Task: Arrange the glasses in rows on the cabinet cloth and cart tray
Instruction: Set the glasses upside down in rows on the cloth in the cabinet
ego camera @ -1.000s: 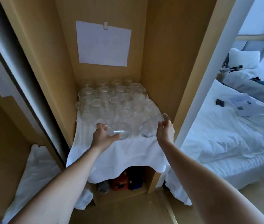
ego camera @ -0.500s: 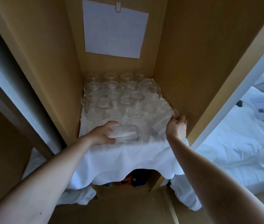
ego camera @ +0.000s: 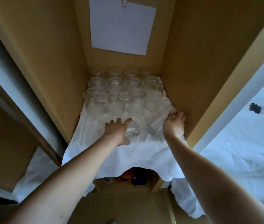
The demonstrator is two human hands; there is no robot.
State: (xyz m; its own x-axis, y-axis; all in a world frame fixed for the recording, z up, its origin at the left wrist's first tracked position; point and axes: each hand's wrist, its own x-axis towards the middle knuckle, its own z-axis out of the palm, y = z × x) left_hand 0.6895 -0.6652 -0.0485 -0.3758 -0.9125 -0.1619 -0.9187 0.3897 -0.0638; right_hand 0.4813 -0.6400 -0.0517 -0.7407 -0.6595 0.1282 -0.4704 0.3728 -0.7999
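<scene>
A white cloth [ego camera: 128,156] covers the cabinet shelf and hangs over its front edge; everything else is placed against it. Left of the cloth and lower, a second strip of white fabric [ego camera: 31,172] lies in the neighbouring compartment.

Over the cloth's front left part, the left hand [ego camera: 116,133] reaches in. Its fingers are spread across the far side of a clear lying glass [ego camera: 133,131] and its thumb is on the near side, so the hand is clasped around it. The glass lies on its side with one round end facing right. Whether it rests on the cloth or hangs just above it cannot be told.

On the back half of the cloth, the standing glasses [ego camera: 120,94] are packed in close rows reaching the rear wall. Above the cloth, a sheet of paper [ego camera: 121,25] hangs from a clip [ego camera: 124,2].

Under the cloth's front overhang, red and dark blue items [ego camera: 134,177] show on a lower shelf.

At the cloth's right edge, a tilted glass [ego camera: 156,125] slants with one round end towards the camera and low. The right hand [ego camera: 174,125] has its fingertips curled on the glass's far end, close to the cabinet's right wall [ego camera: 200,70].

Right of the cloth, beyond the wall, lies a bed [ego camera: 241,151] with white sheets and a small dark object [ego camera: 254,107] on it.
</scene>
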